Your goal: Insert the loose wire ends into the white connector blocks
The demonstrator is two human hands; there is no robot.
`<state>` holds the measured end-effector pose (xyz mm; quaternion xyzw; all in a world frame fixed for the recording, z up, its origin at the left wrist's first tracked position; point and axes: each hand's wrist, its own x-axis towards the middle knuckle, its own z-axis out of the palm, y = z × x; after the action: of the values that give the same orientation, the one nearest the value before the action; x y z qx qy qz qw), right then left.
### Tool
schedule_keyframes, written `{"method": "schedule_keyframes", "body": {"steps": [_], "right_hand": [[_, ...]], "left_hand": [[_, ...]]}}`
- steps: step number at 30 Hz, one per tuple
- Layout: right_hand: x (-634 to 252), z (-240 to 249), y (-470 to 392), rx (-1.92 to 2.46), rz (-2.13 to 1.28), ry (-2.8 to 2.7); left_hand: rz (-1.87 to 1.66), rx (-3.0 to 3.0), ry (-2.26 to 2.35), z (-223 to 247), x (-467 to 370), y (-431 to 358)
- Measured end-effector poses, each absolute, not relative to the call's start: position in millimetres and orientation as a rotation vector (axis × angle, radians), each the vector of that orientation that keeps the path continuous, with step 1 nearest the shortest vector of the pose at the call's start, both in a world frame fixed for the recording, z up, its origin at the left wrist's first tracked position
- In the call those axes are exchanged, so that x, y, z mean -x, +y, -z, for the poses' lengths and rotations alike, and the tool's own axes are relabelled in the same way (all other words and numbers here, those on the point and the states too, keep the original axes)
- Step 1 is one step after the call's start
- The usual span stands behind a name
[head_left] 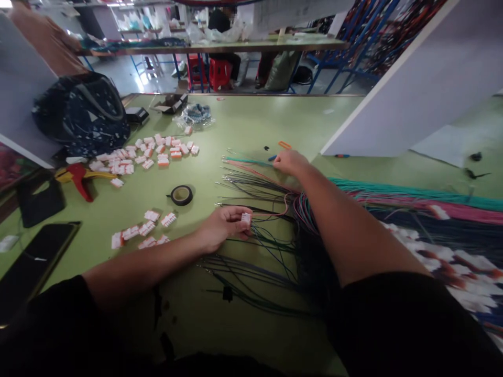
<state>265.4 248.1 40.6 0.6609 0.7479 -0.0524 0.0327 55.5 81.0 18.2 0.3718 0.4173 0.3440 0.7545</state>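
Note:
Between the fingers and thumb of my left hand (222, 228) is a white connector (246, 219), with a few wires running from it to the right. My right hand (291, 161) is closed at the right end of the short teal wires (251, 161), near a small blue item (272, 157); what its fingertips grip is too small to name. Fanned-out dark wires (259, 180) with metal tips lie between and below the hands. They join a thick bundle under my right forearm, where teal wires (393, 191) and pink wires (444, 209) run off to the right.
White-and-orange connectors (163, 157) lie heaped at the left, more (147, 228) nearer me. Black tape (181, 195), a red-and-yellow tool (82, 178), a phone (35, 262) and a dark bag (84, 112) are on the left. White panels (396, 78) flank the green table (251, 120); people are beyond.

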Motion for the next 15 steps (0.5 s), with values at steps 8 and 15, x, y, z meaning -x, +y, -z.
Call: {"method": "schedule_keyframes", "body": {"steps": [8,15], "right_hand": [[-268,-51,241,-2.171,0.074,2.177],[-272,-48,243,-1.988,0.02,2.236]], "left_hand": [[-0.756,-0.832,0.898,-13,-54,82],[-0.77,-0.827,0.861,-8,-54,84]]}}
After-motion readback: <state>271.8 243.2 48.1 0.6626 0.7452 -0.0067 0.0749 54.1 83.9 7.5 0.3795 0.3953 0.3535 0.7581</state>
